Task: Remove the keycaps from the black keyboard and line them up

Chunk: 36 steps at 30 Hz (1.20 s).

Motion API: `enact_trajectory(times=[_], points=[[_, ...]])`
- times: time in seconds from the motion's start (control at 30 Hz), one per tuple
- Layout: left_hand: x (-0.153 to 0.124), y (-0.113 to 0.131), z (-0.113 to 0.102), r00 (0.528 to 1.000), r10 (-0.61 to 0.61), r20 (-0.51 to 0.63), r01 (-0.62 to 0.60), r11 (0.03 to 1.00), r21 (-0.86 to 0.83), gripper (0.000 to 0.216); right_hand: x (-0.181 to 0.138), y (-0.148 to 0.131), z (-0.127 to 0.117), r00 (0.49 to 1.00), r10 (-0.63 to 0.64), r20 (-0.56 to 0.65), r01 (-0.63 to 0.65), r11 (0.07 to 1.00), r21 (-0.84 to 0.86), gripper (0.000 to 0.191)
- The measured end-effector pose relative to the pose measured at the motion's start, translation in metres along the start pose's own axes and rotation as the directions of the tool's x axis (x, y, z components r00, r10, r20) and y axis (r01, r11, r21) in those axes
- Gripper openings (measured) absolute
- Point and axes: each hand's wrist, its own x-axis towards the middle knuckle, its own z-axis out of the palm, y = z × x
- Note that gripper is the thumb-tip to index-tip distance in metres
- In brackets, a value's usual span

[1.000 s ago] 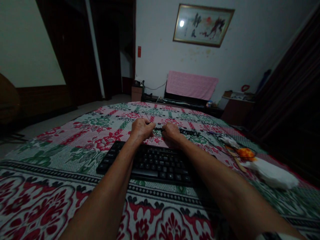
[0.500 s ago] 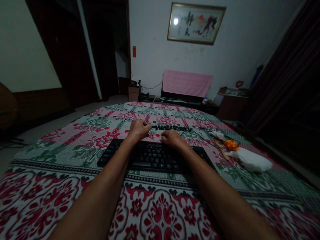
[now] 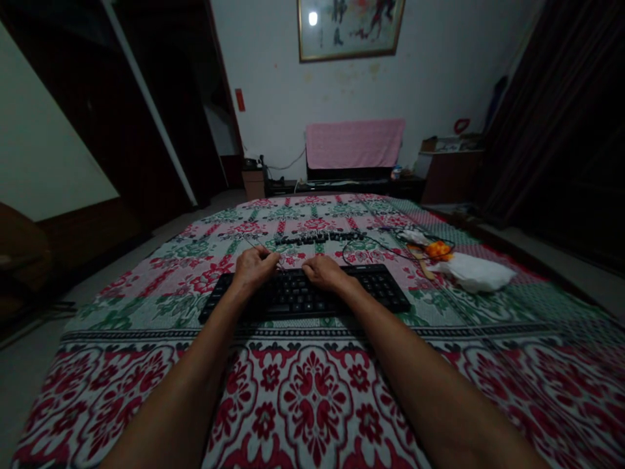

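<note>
A black keyboard (image 3: 303, 301) lies on the patterned bedspread in front of me, partly covered by my forearms. At its back edge, left of the middle, my left hand (image 3: 254, 267) pinches a thin wire-like tool (image 3: 250, 242); its exact kind is too small to tell. Curled closed, my right hand (image 3: 323, 271) rests at the keyboard's back edge, right of the left one, and whatever is in its fingers is hidden. Beyond both hands several small black keycaps (image 3: 319, 238) lie in an uneven row on the cloth.
To the right are a white crumpled bag (image 3: 476, 272), an orange item (image 3: 439, 250), a flat tan strip (image 3: 420, 262) and a looping black cable (image 3: 374, 241). The flowered bedspread (image 3: 312, 404) covers the bed. Farther off, a pink cloth (image 3: 355, 144) hangs over a dark screen.
My left hand has come back from beside the keycap row to the keyboard's back edge. The right hand has shifted onto that edge too. The camera view has tilted and shifted.
</note>
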Motion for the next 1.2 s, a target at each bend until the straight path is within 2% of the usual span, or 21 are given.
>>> enact_trajectory(times=[0.23, 0.33, 0.47, 0.57, 0.8, 1.07, 1.2], points=[[-0.004, 0.007, 0.006, 0.999, 0.015, 0.043, -0.016, 1.000, 0.021, 0.027, -0.001, -0.002, 0.001, 1.000, -0.008, -0.016, 0.008, 1.000, -0.020, 0.036], [-0.005, 0.006, 0.008, 0.997, 0.059, 0.053, -0.062, 0.997, 0.056, 0.027, -0.002, -0.002, 0.001, 1.000, -0.018, -0.018, 0.017, 1.000, -0.020, 0.035], [-0.006, 0.010, 0.009, 0.988, 0.149, 0.046, -0.155, 0.976, 0.153, 0.028, -0.003, -0.003, -0.001, 1.000, -0.008, -0.015, 0.007, 1.000, -0.018, 0.034], [-0.010, 0.020, 0.007, 0.988, 0.151, 0.033, -0.154, 0.957, 0.246, 0.027, -0.004, -0.004, -0.002, 1.000, -0.006, -0.015, 0.006, 1.000, -0.015, 0.034], [-0.019, 0.038, 0.009, 0.973, 0.205, 0.104, -0.229, 0.885, 0.406, 0.029, -0.005, -0.004, -0.001, 1.000, -0.003, -0.004, 0.003, 1.000, -0.014, 0.033], [-0.009, 0.029, 0.013, 0.987, 0.152, 0.055, -0.162, 0.922, 0.352, 0.031, -0.004, -0.003, -0.001, 1.000, -0.014, -0.007, 0.014, 0.999, -0.033, 0.033], [-0.009, 0.030, 0.011, 0.985, 0.164, 0.052, -0.172, 0.919, 0.355, 0.030, -0.004, -0.003, -0.001, 0.999, -0.033, -0.018, 0.032, 0.999, -0.031, 0.032]])
